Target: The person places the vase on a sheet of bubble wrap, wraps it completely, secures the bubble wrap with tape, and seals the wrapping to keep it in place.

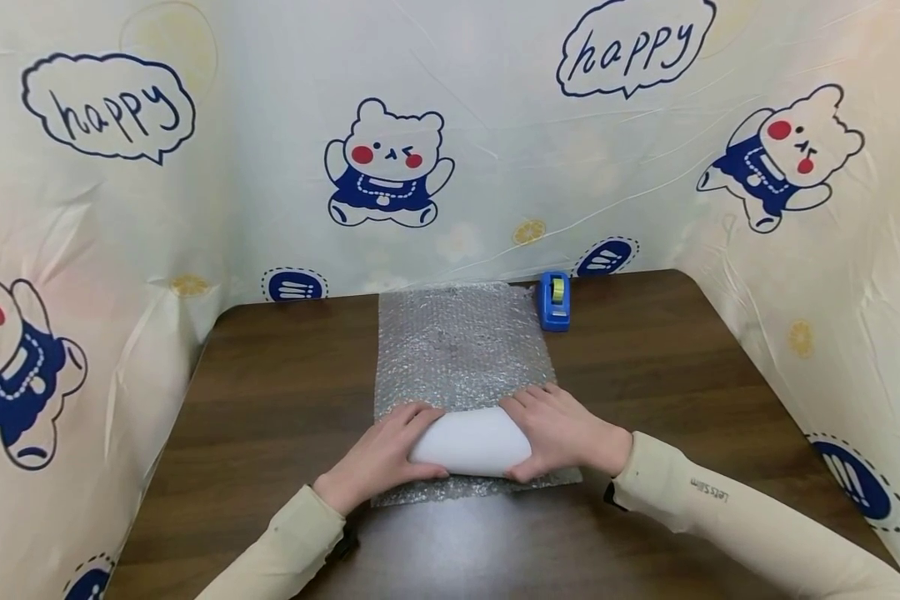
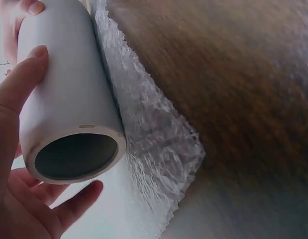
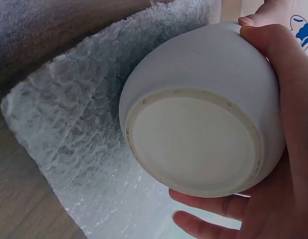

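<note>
A white vase (image 1: 471,443) lies on its side across the near part of a sheet of bubble wrap (image 1: 457,350). My left hand (image 1: 390,450) grips its left end, thumb on the near side and fingers over the far side. The right hand (image 1: 558,429) holds the other end the same way. In the left wrist view the open mouth of the vase (image 2: 69,84) faces the camera, near the left hand (image 2: 24,164). The right wrist view shows its round flat base (image 3: 193,144), with the right hand (image 3: 278,149) curled round the side.
A blue tape dispenser (image 1: 554,302) with yellowish tape stands at the far edge of the brown wooden table (image 1: 292,375), beside the wrap's far right corner. Printed cloth (image 1: 495,167) with bears and "happy" bubbles hangs behind and at both sides.
</note>
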A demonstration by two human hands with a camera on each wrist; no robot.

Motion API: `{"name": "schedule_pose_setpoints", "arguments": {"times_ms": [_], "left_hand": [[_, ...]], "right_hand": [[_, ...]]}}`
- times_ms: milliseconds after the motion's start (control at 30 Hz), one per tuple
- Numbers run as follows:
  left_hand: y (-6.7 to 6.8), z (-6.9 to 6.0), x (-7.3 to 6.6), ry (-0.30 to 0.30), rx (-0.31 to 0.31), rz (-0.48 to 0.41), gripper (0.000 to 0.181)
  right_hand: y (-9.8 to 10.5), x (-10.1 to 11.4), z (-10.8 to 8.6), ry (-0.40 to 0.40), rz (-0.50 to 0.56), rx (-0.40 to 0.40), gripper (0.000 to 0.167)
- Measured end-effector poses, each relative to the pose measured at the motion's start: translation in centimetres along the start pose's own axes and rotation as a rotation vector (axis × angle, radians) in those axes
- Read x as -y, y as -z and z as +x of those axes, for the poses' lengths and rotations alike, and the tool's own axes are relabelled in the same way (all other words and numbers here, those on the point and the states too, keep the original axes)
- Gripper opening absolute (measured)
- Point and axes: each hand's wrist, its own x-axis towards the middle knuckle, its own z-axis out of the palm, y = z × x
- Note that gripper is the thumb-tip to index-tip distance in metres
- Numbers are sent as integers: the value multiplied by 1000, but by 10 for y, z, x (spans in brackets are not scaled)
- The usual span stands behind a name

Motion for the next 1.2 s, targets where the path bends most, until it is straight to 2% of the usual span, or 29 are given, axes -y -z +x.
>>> {"name": "schedule_pose_setpoints", "arguments": {"times_ms": [133, 267, 333, 467, 533, 600, 667, 733, 833, 933, 1000, 1200], "left_hand": [[1, -1, -1, -21, -11, 46, 83], [3, -1, -3, -94, -67, 138, 94], [5, -1, -4, -164, -125, 194, 88], [9, -1, -7, -372, -250, 258, 48], [10, -1, -8, -460, -268, 263, 37], [9, -1, -9, -502, -257, 256, 34], [7, -2, -10, -502, -252, 270, 31], [5, -2, -11, -471, -253, 284, 29], [3, 0, -12, -394, -250, 310, 39], [2, 1, -13, -301, -206, 297, 55], [2, 1, -12, -258, -175, 277, 59], [0, 3, -10, -220, -130, 244, 59]], "right_hand": [[0, -1, 2, -21, 34, 37, 85], [2, -1, 4, -30, 79, 58, 84], [4, -1, 5, -34, 98, 65, 83], [6, -2, 6, -42, 125, 78, 82], [6, -3, 6, -48, 135, 85, 83], [6, -4, 7, -54, 151, 93, 84], [5, -5, 7, -60, 169, 101, 85], [4, -6, 7, -63, 182, 107, 85], [3, -7, 6, -63, 185, 106, 85], [4, -7, 7, -62, 190, 102, 84], [5, -6, 7, -62, 199, 105, 84], [11, -11, 4, -43, 214, 120, 84]]}}
